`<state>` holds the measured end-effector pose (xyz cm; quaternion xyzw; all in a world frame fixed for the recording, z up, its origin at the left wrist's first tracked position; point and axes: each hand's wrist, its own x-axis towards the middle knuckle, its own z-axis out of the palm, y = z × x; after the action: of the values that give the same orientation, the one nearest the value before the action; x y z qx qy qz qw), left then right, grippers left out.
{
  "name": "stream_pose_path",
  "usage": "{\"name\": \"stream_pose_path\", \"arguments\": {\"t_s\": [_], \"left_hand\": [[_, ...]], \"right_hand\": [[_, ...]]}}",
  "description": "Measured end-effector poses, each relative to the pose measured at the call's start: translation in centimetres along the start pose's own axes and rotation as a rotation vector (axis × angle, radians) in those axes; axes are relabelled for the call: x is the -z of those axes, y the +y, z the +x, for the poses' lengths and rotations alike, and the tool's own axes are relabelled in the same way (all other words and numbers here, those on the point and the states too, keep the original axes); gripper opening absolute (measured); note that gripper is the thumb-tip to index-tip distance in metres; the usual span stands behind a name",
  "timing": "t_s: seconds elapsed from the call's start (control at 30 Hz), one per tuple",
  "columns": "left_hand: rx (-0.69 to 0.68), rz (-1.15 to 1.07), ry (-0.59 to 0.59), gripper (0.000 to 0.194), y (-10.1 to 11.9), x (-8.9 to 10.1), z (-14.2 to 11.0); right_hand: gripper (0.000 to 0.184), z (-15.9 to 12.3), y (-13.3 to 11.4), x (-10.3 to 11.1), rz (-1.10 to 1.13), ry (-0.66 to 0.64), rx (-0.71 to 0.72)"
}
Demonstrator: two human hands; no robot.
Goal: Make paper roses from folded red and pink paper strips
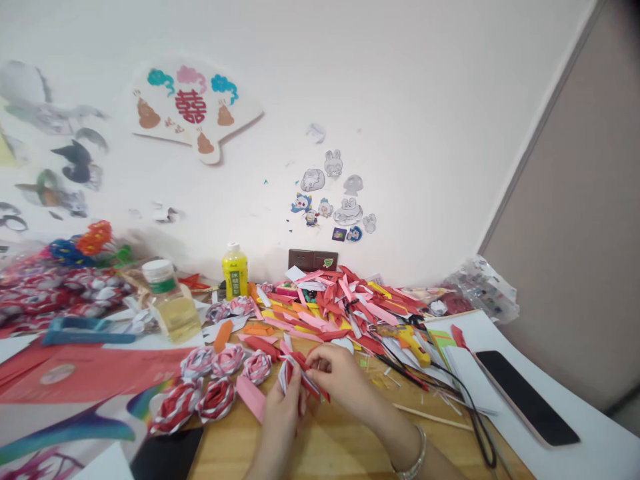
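Observation:
Low in the middle, my left hand [285, 403] pinches a partly woven cluster of folded paper strips [285, 375], striped white and red. My right hand [341, 379] is closed on a red folded paper strip [317, 388] that meets the cluster. Fingers hide part of the join. Beside my left hand lie finished-looking paper roses, among them a pink and white one [257, 367] and a red and white one [217, 399]. A flat pink strip [251, 398] rests against my left wrist side. Beyond my hands spreads a heap of red, pink, orange and yellow folded strips [345, 300].
A yellow glue gun [417, 347] with a black cord lies right of the heap. A black phone [527, 398] rests on white card. Two bottles, one yellow [235, 272] and one clear [171, 303], stand behind at left. A blue tool [90, 331] lies far left.

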<state>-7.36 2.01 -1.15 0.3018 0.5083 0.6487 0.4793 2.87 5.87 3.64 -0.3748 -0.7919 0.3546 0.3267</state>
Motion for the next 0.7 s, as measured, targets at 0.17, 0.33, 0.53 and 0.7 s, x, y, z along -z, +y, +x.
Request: {"name": "stream_pose_path", "arguments": {"t_s": [0.17,0.33,0.53,0.7], "left_hand": [[-0.008,0.04,-0.003,0.053,0.3,0.1,-0.4],[-0.004,0.042,0.004,0.053,0.6,-0.2,-0.8],[0.004,0.028,0.001,0.051,0.9,-0.6,-1.3],[0.019,0.002,-0.017,0.049,0.8,-0.7,-1.6]], "right_hand": [[0.041,-0.1,0.2,-0.6,0.13,0.047,-0.006],[0.017,-0.2,-0.2,-0.5,-0.083,0.082,0.055],[0.019,-0.4,-1.1,-0.4,-0.257,0.112,0.011],[0.019,-0.5,-1.2,-0.5,-0.364,0.093,0.004]]}}
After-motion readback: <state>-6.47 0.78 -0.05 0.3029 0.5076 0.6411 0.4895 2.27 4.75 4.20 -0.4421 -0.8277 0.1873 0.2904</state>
